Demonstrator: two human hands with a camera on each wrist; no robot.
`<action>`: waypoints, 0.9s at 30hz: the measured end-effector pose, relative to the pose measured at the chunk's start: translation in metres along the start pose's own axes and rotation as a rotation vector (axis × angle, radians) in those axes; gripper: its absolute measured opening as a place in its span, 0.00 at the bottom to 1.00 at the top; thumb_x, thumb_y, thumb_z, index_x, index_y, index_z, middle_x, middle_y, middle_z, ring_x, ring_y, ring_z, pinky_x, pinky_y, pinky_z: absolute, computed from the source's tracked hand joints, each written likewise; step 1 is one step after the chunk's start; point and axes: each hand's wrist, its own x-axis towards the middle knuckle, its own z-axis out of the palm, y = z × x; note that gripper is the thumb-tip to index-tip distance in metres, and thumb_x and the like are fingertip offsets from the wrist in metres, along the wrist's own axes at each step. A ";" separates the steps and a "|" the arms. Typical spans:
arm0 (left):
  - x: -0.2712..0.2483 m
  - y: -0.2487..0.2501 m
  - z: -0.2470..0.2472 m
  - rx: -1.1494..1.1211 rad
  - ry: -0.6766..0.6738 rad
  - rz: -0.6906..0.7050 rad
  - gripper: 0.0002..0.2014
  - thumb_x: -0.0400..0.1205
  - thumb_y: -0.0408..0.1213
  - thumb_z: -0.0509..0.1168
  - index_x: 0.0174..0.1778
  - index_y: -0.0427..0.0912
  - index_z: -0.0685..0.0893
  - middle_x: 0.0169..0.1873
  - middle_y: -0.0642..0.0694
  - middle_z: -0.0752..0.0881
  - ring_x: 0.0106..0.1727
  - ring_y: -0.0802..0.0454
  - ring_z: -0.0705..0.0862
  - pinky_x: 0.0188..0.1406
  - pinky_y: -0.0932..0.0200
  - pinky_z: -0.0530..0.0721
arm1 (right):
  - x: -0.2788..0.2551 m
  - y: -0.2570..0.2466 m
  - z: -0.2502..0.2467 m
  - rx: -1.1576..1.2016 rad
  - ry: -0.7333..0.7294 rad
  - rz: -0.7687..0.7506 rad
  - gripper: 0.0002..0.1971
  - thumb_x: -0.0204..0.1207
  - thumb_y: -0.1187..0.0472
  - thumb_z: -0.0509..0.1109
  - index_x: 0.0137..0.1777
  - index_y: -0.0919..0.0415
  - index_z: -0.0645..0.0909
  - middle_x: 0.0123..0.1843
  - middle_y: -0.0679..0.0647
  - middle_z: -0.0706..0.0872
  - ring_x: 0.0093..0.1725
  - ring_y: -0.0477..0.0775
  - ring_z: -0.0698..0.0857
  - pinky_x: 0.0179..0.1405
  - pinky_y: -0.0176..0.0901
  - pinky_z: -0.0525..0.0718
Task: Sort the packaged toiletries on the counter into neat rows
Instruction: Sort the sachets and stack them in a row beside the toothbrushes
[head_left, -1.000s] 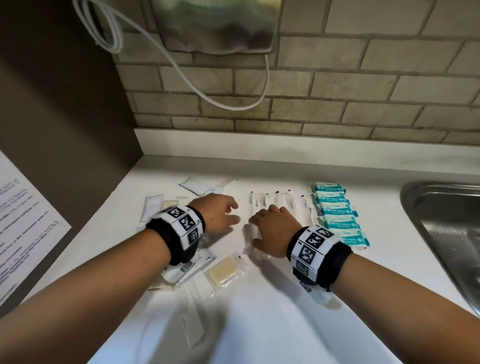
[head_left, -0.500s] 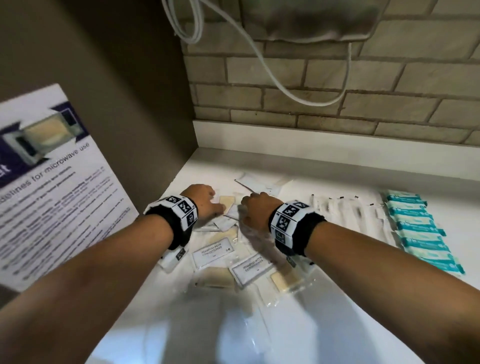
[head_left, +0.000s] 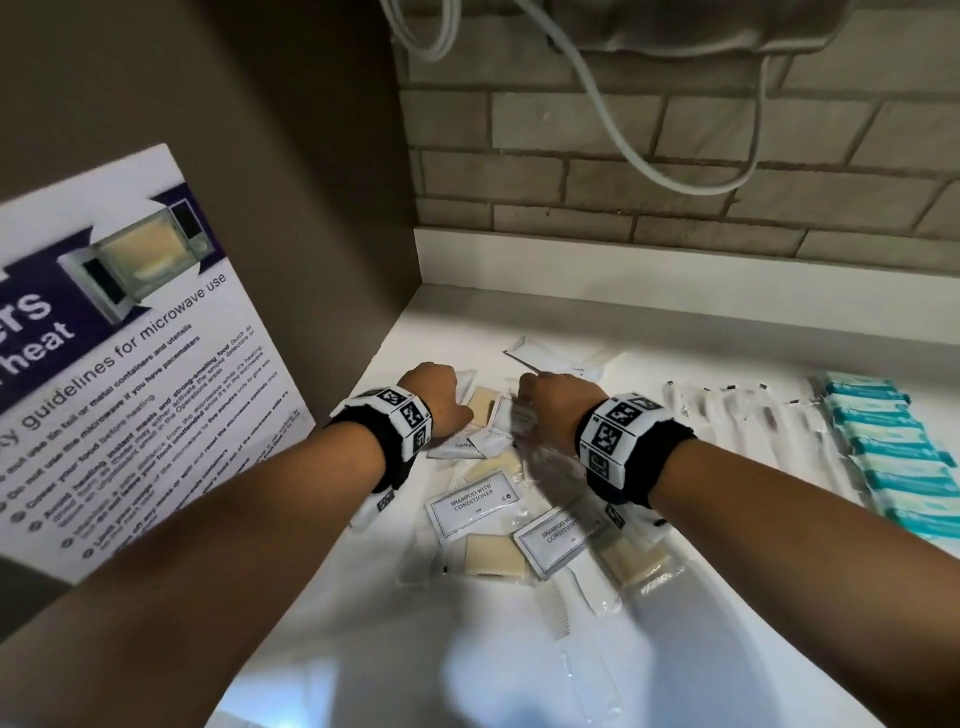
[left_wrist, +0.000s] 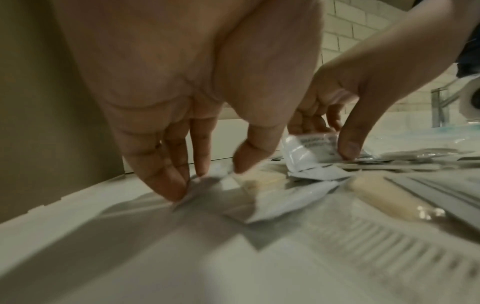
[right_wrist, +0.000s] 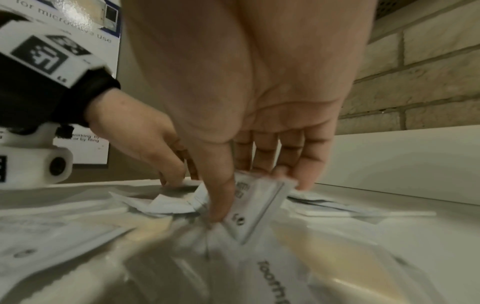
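A loose pile of toiletries lies at the counter's left end: white shampoo sachets (head_left: 475, 499), wrapped soap bars (head_left: 491, 556) and a comb (head_left: 558, 608). To the right, wrapped toothbrushes (head_left: 753, 421) and teal packets (head_left: 893, 457) lie in rows. My right hand (head_left: 550, 410) pinches one white sachet (right_wrist: 249, 218) between thumb and fingers and tilts it up off the pile. My left hand (head_left: 441, 400) is beside it, near the side wall. Its straight fingertips (left_wrist: 176, 191) touch a flat packet (left_wrist: 207, 185) on the counter. The head view hides both sets of fingers.
A brown side wall with a microwave guideline poster (head_left: 130, 374) stands right of... left of the pile. The brick back wall (head_left: 675, 171) carries a hanging white cable (head_left: 613, 135). The counter's front part (head_left: 467, 675) is bare white, with glare.
Both hands have moved left from the toothbrush row to the pile by the side wall, and the head view turned left with them. The right hand has taken hold of a white sachet.
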 end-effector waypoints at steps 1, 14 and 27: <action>-0.002 0.000 0.000 -0.016 0.020 -0.005 0.22 0.78 0.44 0.67 0.65 0.36 0.82 0.62 0.37 0.85 0.62 0.39 0.84 0.58 0.53 0.84 | -0.001 -0.001 -0.001 0.014 0.004 -0.002 0.16 0.77 0.63 0.70 0.63 0.59 0.76 0.57 0.57 0.85 0.54 0.60 0.85 0.48 0.47 0.83; -0.028 0.008 -0.031 -0.708 0.156 0.186 0.17 0.84 0.26 0.59 0.61 0.44 0.87 0.48 0.48 0.87 0.40 0.56 0.82 0.40 0.66 0.79 | -0.047 0.011 -0.034 0.474 0.144 -0.049 0.08 0.77 0.68 0.67 0.40 0.59 0.72 0.34 0.49 0.75 0.32 0.47 0.72 0.28 0.35 0.68; -0.090 0.055 -0.039 -1.020 -0.073 0.169 0.13 0.85 0.40 0.60 0.58 0.41 0.87 0.49 0.44 0.87 0.49 0.48 0.83 0.56 0.49 0.83 | -0.076 0.034 -0.034 0.744 0.289 -0.048 0.24 0.67 0.65 0.82 0.56 0.57 0.71 0.46 0.52 0.77 0.42 0.56 0.81 0.36 0.40 0.80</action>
